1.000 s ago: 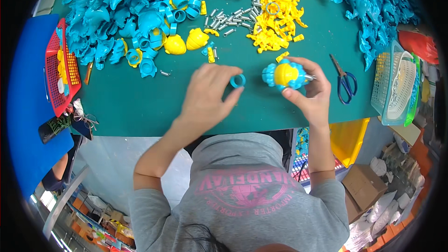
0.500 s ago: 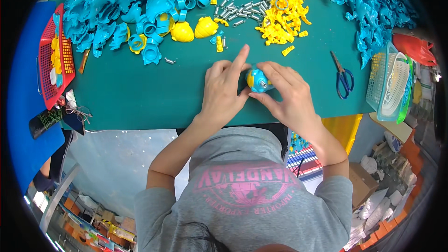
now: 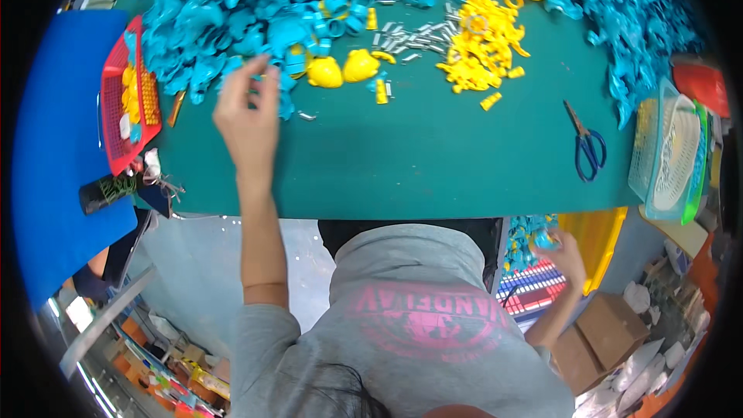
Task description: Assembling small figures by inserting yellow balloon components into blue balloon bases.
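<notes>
My left hand is over the near edge of the heap of blue plastic parts, its fingers bent and apart, with nothing visible in them. Beside it, two yellow domed shells lie on the green table. Down at the right, below the table edge, my right hand is slightly blurred. At its fingertips shows a small rounded blue plastic piece, over a container of similar blue and yellow pieces.
Silver metal cylinders and a heap of small yellow parts lie at the back. Scissors rest at the right, near plastic baskets. A red basket stands left, and another blue heap lies far right.
My hands have parted from the middle of the table. The left moved left to the blue heap; the right carried the blue and yellow piece down to the right. The view shifted slightly.
</notes>
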Motion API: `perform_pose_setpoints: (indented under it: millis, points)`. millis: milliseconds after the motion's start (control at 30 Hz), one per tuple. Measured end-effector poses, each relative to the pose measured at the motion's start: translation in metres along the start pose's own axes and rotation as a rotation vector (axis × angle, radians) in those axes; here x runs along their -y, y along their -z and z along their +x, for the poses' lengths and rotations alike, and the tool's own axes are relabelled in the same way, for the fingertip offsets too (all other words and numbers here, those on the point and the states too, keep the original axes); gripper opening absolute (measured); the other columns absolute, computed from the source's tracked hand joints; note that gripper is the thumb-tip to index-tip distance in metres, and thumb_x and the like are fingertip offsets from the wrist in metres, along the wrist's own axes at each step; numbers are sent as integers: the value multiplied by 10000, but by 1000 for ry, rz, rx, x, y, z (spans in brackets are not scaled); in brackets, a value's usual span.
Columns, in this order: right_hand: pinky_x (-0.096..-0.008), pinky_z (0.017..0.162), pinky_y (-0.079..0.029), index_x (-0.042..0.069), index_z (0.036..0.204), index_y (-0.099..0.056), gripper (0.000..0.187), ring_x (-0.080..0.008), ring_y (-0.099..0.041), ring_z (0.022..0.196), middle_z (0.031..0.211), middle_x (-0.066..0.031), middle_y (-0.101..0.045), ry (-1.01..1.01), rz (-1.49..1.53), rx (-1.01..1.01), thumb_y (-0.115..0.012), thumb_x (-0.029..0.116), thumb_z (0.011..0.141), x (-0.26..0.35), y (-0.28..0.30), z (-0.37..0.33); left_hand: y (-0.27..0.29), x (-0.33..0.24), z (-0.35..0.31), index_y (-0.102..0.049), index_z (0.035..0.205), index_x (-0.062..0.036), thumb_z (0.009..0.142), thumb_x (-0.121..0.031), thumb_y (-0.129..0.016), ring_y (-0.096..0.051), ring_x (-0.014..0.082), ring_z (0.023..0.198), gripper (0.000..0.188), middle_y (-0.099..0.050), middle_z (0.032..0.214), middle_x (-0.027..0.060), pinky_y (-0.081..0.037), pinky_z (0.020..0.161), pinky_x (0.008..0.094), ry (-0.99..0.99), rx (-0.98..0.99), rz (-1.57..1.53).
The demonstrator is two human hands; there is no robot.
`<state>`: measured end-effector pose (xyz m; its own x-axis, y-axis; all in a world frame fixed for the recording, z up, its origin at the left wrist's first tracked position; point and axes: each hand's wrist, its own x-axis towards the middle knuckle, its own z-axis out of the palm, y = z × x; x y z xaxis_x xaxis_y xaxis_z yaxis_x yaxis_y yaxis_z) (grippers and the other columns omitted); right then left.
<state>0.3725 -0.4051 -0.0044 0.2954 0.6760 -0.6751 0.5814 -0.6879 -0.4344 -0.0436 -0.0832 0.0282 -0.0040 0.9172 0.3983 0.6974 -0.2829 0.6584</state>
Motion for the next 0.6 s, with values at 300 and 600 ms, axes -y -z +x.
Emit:
perform_pose_setpoints:
  millis: [300, 600]
  points:
    - [-373, 778, -473, 1, 1025, -599, 410, -303, -601, 929, 961, -162, -636, 6, -33, -257, -714, 207, 689, -125, -107, 87, -16, 9, 51, -573, 1067, -40, 763, -205, -672, -499, 84, 547, 360, -633, 883, 54, -425, 543, 228, 19, 82, 248]
    - [-199, 510, -424, 48, 844, -651, 129, -75, -576, 629, 679, -2, -606, 409, 636, 328, -686, 137, 757, 130, 21, 33, -12, -36, -4, -489, 1224, -96, 749, 30, -568, -424, 25, 561, 498, -490, 693, -28, -379, 516, 163, 78, 224, -124]
